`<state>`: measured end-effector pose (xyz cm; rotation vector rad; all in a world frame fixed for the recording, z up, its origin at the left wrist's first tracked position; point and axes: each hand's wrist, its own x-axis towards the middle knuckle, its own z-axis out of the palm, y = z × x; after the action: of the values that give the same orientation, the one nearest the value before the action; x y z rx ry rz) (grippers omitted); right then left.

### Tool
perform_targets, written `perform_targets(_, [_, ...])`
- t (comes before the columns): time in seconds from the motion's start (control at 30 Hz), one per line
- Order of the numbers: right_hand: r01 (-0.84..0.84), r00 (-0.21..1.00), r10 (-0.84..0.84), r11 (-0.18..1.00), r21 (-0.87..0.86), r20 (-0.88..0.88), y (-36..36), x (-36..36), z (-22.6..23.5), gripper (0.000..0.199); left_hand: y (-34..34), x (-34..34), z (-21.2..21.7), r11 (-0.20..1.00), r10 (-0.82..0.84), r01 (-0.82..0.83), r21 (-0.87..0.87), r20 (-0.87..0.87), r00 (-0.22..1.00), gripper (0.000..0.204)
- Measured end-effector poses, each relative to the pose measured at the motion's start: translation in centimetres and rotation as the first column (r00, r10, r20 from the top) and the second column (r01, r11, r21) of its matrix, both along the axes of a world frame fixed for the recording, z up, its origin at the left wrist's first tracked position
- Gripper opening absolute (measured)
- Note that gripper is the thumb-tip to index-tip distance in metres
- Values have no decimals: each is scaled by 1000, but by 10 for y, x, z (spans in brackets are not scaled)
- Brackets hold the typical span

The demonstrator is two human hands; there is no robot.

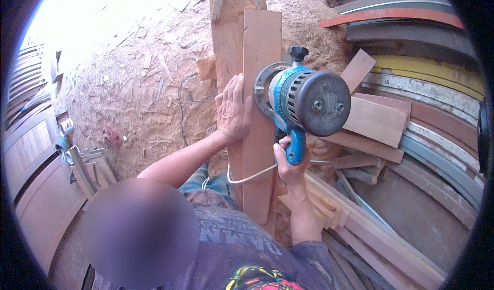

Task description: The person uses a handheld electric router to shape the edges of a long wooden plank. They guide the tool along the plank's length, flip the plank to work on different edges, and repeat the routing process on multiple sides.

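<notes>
My right hand (292, 167) is closed around the blue side handle of a router (289, 91), a power tool with a dark round motor cap and a black knob. The router's ring-shaped base stands on a long reddish-brown plank (262, 37), at its right edge; the cutting bit is hidden. My left hand (234, 108) lies with fingers stretched out along the plank's left edge, just left of the router, holding nothing. Under the plank runs a thick wooden beam (226, 43). A white cord (250, 180) loops across the plank below the router, near my right hand.
Short wood offcuts (376, 119) lie right of the router. Long timber strips (360, 236) and stacked coloured boards (417, 66) fill the right side. Sawdust and chips cover the ground (139, 94), where a dark cable (181, 109) lies. Wooden panels (49, 202) stand at left.
</notes>
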<state>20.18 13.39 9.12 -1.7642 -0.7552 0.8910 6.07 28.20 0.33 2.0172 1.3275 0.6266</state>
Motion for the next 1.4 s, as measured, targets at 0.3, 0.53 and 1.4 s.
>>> perform_targets(0.3, [-9, 1000, 9, 999, 50, 8, 37, 8, 2, 14, 0, -1, 1, 998, -27, 25, -55, -33, 999, 66])
perform_targets(0.53, [21, 1000, -21, 999, 35, 6, 64, 15, -1, 13, 1, -2, 5, 998, -44, 43, -41, -27, 999, 69])
perform_targets(1.4, [-20, 1000, 19, 997, 77, 14, 139, 38, -7, 14, -1, -3, 8, 995, -73, 72, -64, -21, 997, 70])
